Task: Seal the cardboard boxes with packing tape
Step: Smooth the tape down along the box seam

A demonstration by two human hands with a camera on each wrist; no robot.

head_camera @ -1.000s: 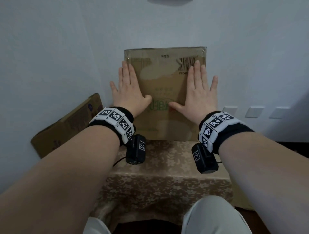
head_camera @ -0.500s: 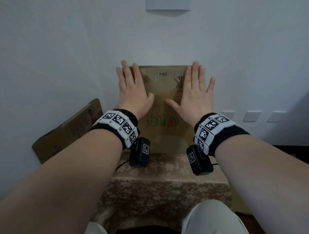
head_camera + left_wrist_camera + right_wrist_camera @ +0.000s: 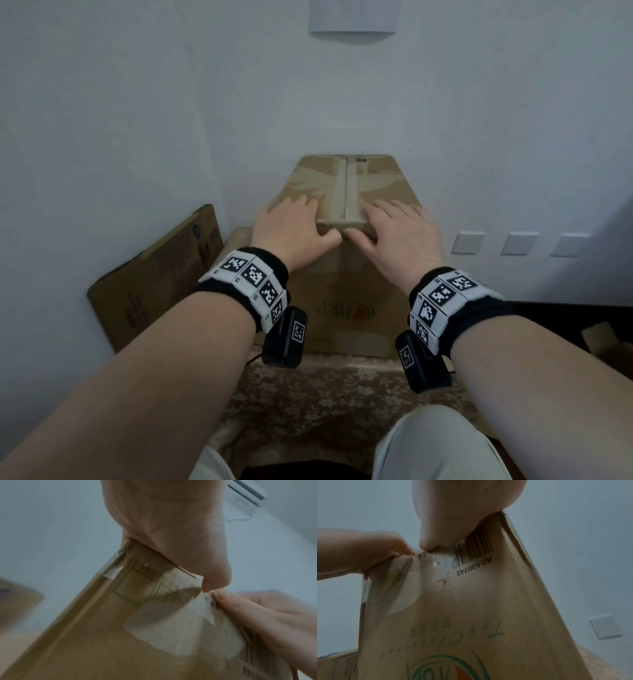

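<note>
A brown cardboard box [image 3: 346, 281] stands on end against the wall, its green logo upside down on the near face. A strip of tape [image 3: 346, 192] runs along the centre seam of its top. My left hand [image 3: 296, 224] and right hand [image 3: 402, 229] lie over the top front edge, one on each side of the strip. The fingers rest fairly flat on top. Both thumbs press the near face just under the edge. In the left wrist view my left thumb [image 3: 216, 580] meets clear tape [image 3: 180, 628]. The right wrist view shows the barcode [image 3: 474, 547] under my right hand [image 3: 462, 507].
The box stands on a stool under a patterned cloth [image 3: 325, 404], close to my knees [image 3: 438, 445]. A second cardboard box [image 3: 157, 277] leans on the wall at the left. Wall sockets [image 3: 467, 242] sit to the right. The wall is right behind the box.
Both hands have slid up the box's near face and over its top front edge. The taped top of the box has come into view.
</note>
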